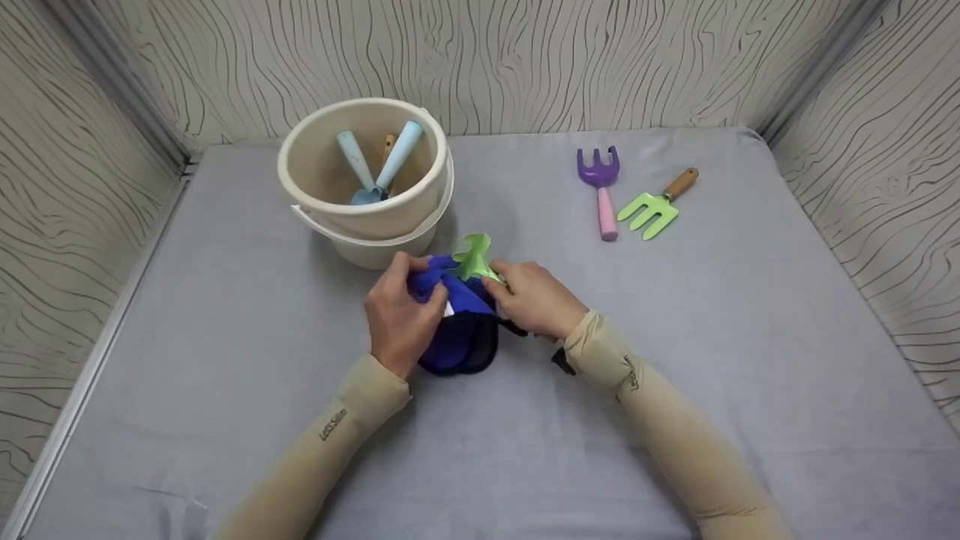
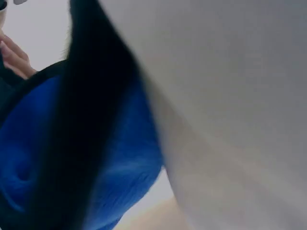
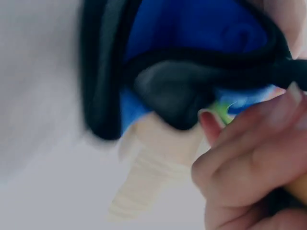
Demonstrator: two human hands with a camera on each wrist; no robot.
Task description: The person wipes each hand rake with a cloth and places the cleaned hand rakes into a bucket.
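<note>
My left hand (image 1: 401,307) pinches a blue fabric piece with black edging (image 1: 469,300), glove-like in look, with a small white label. In my right hand (image 1: 536,296) is a light green hand trowel (image 1: 472,255), its blade pointing up and away beside the blue fabric. Part of a wooden-coloured handle (image 3: 298,188) shows under the curled right fingers in the right wrist view. The blue fabric (image 2: 129,158) hangs open at its black rim in the left wrist view, where the left fingers are hidden.
Behind the left hand stands a cream bucket (image 1: 364,225) holding blue-handled tools (image 1: 401,154). At the back right lie a purple fork with a pink handle (image 1: 606,214) and a green fork with a wooden handle (image 1: 656,214). Wood-patterned walls (image 1: 510,60) border the grey cloth-covered table (image 1: 750,315).
</note>
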